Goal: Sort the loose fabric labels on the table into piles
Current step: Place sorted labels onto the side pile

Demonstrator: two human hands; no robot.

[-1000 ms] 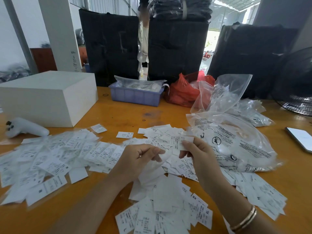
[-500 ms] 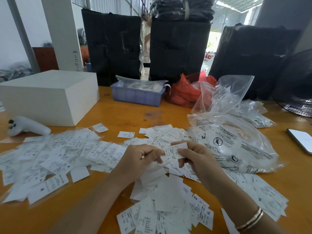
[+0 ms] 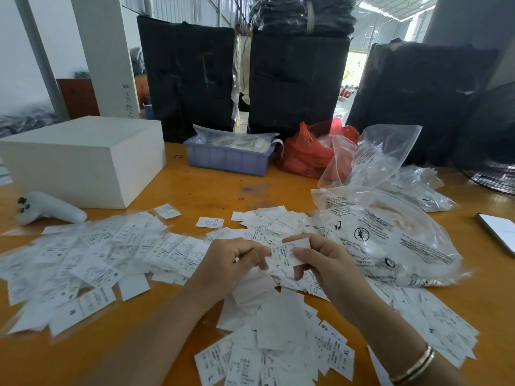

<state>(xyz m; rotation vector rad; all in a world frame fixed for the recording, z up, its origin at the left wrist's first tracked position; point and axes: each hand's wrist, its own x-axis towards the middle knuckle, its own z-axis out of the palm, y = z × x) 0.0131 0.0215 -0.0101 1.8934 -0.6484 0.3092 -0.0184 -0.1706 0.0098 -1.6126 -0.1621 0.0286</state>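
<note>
Since half a second ago, our hands have drawn together at mid-frame. Our right hand (image 3: 331, 270) now pinches one label (image 3: 287, 254) between thumb and fingers, and our left hand (image 3: 231, 264) pinches its left edge. Loose labels (image 3: 92, 260) lie spread over the wooden surface (image 3: 217, 190) to the left, below and right of our hands.
</note>
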